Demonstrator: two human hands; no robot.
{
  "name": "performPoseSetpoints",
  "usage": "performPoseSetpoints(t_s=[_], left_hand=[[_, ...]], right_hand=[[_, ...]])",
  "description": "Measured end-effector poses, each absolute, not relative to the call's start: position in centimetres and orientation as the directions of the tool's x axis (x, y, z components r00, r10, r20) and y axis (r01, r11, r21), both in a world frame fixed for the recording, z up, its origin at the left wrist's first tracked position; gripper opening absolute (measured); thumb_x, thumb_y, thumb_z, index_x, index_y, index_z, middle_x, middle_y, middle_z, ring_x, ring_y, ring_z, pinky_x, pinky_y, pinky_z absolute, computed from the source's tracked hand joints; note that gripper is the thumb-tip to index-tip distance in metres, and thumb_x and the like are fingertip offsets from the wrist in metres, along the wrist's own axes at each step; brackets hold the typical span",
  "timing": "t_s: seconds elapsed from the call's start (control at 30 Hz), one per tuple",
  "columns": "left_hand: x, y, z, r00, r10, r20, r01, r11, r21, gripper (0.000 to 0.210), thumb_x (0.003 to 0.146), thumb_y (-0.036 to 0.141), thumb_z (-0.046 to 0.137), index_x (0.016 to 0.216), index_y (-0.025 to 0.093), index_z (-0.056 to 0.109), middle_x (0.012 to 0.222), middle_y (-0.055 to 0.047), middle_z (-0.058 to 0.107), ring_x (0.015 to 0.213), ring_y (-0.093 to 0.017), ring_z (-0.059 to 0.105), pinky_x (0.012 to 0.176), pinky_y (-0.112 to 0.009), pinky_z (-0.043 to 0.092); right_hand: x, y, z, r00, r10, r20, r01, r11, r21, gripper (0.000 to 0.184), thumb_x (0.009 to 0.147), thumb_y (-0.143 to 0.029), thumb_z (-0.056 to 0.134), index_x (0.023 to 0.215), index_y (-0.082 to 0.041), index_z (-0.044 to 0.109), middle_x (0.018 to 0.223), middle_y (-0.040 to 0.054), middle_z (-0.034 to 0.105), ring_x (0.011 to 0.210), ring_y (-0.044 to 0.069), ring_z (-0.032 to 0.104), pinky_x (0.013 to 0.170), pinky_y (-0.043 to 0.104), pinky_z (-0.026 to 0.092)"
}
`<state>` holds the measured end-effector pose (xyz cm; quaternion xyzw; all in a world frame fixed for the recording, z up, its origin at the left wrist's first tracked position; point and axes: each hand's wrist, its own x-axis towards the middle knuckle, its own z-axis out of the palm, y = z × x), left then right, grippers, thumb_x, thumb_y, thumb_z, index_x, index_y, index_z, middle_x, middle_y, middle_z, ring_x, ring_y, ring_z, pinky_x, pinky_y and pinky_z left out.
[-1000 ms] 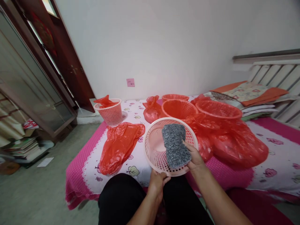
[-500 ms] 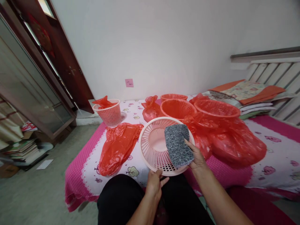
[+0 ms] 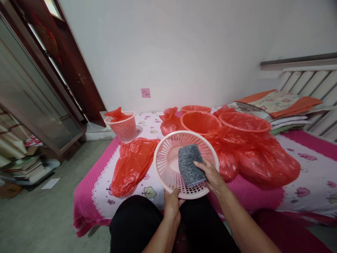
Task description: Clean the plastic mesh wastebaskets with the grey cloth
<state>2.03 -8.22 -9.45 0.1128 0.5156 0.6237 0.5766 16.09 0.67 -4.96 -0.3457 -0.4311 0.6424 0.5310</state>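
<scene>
A pale pink plastic basket (image 3: 161, 161) with slotted sides is tilted toward me above my lap. My left hand (image 3: 172, 203) grips its near rim, thumb on top and fingers underneath. In my right hand (image 3: 212, 175) is a grey speckled cleaning cloth (image 3: 191, 164), folded into a pad and held inside the basket's opening. Whether the cloth touches the basket wall I cannot tell. A flattened red plastic bag (image 3: 133, 165) lies on the bed to the left of the basket.
On the bed (image 3: 101, 191), a pink basket (image 3: 123, 129) with a red bag inside stands at the left. Several baskets wrapped in red bags (image 3: 265, 158) crowd the right side. Folded textiles (image 3: 283, 102) are stacked by the radiator (image 3: 314, 91). A pink note (image 3: 145, 92) is on the wall.
My right hand has moved the cloth left and slightly down, deeper over the basket's inside. The left hand's fingers have closed further around the rim, and the basket has shifted slightly left.
</scene>
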Motion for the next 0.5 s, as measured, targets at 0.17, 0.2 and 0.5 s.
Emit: performPoseSetpoints(t_s=[0.17, 0.2, 0.5], left_hand=[[2.09, -8.20, -9.33, -0.361, 0.834, -0.417, -0.580, 0.150, 0.801, 0.056, 0.075, 0.006, 0.069, 0.125, 0.023, 0.053, 0.114, -0.010, 0.073, 0.090, -0.020, 0.073, 0.078, -0.034, 0.061], [2.08, -8.20, -9.36, -0.365, 0.833, -0.415, -0.577, 0.147, 0.803, 0.058, 0.074, 0.006, 0.070, 0.126, 0.024, 0.052, 0.115, -0.010, 0.072, 0.091, -0.020, 0.073, 0.078, -0.034, 0.061], [2.49, -8.54, -9.54, -0.110, 0.805, -0.583, -0.691, 0.359, 0.627, 0.051, 0.079, 0.003, 0.062, 0.127, 0.017, 0.052, 0.107, -0.013, 0.074, 0.082, -0.021, 0.074, 0.072, -0.033, 0.063]], right_hand=[[15.67, 1.36, -5.77, -0.094, 0.988, 0.123, -0.134, 0.110, -0.985, 0.045, 0.072, -0.038, 0.077, 0.110, -0.015, 0.070, 0.099, 0.0078, 0.078, 0.088, 0.026, 0.071, 0.079, 0.037, 0.055], [15.64, 1.42, -5.77, -0.073, 0.986, 0.152, -0.068, 0.147, -0.987, 0.043, 0.073, -0.038, 0.075, 0.109, -0.015, 0.070, 0.098, 0.0081, 0.078, 0.088, 0.026, 0.070, 0.079, 0.037, 0.055], [15.36, 1.13, -5.51, -0.060, 0.958, 0.279, 0.225, 0.285, -0.932, 0.034, 0.076, -0.035, 0.061, 0.102, -0.014, 0.069, 0.090, 0.0082, 0.076, 0.079, 0.025, 0.067, 0.075, 0.036, 0.052]])
